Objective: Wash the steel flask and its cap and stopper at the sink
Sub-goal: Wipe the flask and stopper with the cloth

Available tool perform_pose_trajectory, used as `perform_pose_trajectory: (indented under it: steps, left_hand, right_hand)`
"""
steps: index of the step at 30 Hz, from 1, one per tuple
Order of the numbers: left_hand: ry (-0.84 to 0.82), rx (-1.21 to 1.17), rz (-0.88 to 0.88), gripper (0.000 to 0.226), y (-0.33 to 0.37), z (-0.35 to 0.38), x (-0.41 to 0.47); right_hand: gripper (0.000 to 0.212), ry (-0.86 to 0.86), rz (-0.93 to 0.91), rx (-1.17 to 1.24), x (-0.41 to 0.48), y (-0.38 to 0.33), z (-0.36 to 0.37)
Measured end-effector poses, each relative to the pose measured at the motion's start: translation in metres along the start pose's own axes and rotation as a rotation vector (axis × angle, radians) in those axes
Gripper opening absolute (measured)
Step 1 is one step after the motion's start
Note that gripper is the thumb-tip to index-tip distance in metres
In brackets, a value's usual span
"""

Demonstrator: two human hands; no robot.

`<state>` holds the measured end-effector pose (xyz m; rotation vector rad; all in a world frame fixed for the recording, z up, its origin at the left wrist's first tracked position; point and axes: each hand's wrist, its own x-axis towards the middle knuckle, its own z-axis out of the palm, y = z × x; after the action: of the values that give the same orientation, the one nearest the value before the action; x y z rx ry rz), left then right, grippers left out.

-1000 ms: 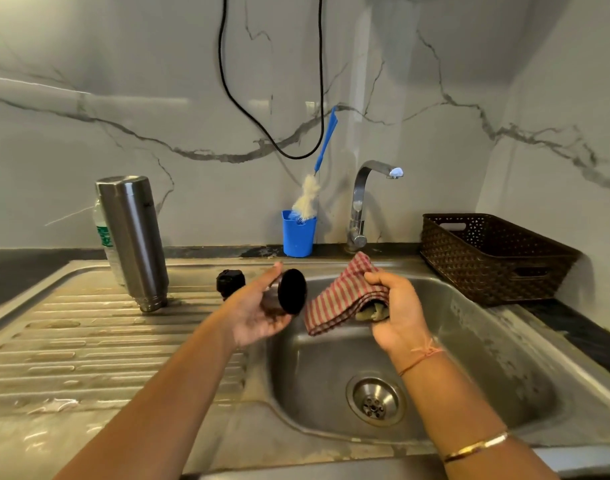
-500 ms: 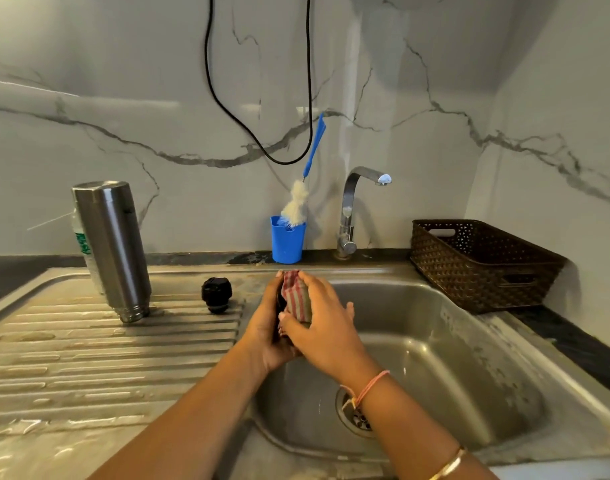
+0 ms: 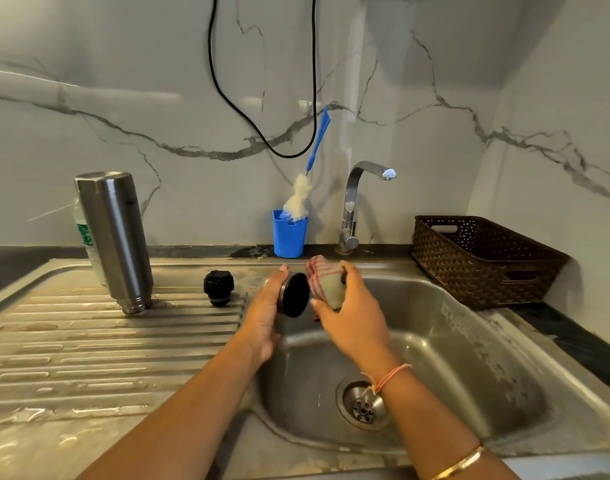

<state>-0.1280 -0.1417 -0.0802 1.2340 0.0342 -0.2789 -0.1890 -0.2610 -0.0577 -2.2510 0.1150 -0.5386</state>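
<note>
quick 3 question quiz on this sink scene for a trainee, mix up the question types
1. True or false: the left hand holds the cap while the right hand holds a striped cloth.
2. The flask on the drainboard is: A) upright, mouth up B) upside down, mouth down C) lying on its side.
3. Which small black part sits on the drainboard between the flask and the sink?
Key: 1 true; 2 B; 3 the stopper.
</note>
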Motion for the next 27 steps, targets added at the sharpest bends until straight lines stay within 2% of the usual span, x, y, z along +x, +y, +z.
perform_pose_trajectory:
  steps: [3, 7, 10, 11, 13, 15, 17, 19, 22, 24, 25, 27]
  left_hand:
    - [0.062, 0.067, 0.084, 0.051, 0.001, -0.005, 0.003]
    - [0.041, 0.113, 0.207, 0.036, 0.004, -0.006, 0.001]
    - [-0.045, 0.162, 0.325, 0.034, 0.006, -0.001, -0.002]
    - [-0.073, 0.168, 0.352, 0.036, 0.008, 0.002, -0.003]
    - [-0.135, 0.162, 0.388, 0.042, 0.013, 0.006, -0.005]
    - [-0.224, 0.171, 0.398, 0.043, 0.016, 0.009, -0.008]
    - [-0.291, 0.239, 0.394, 0.045, 0.017, 0.012, -0.009]
    - [-0.343, 0.263, 0.366, 0.051, 0.018, 0.014, -0.010]
    - [-0.455, 0.033, 0.201, 0.074, 0.019, 0.011, -0.006]
    - [-0.494, -0.100, 0.137, 0.084, 0.017, 0.010, -0.004]
    - [-0.477, -0.133, 0.123, 0.078, 0.015, 0.013, -0.004]
    - [-0.389, -0.174, 0.093, 0.051, 0.011, 0.024, -0.009]
  right_hand:
    - [0.060, -0.017, -0.032, -0.110, 0.002, 0.002, -0.020]
    - [0.057, -0.201, -0.216, -0.294, 0.001, 0.000, -0.020]
    - [0.050, -0.207, -0.194, -0.302, -0.001, -0.002, -0.006]
    - [0.047, -0.176, -0.137, -0.215, 0.000, -0.001, -0.004]
    - [0.042, -0.087, 0.046, 0.113, 0.002, 0.001, -0.003]
    - [0.028, -0.015, 0.205, 0.373, 0.002, 0.002, -0.002]
    - [0.018, -0.010, 0.313, 0.535, 0.000, 0.001, 0.001]
    - [0.012, -0.078, 0.413, 0.731, -0.001, -0.003, -0.001]
    - [0.014, -0.214, 0.474, 1.040, 0.001, -0.005, -0.008]
    - [0.014, -0.167, 0.491, 1.168, 0.001, -0.009, -0.006]
    - [0.011, -0.092, 0.518, 1.206, 0.000, -0.013, -0.002]
    - [0.004, 0.079, 0.562, 1.207, -0.003, -0.020, 0.005]
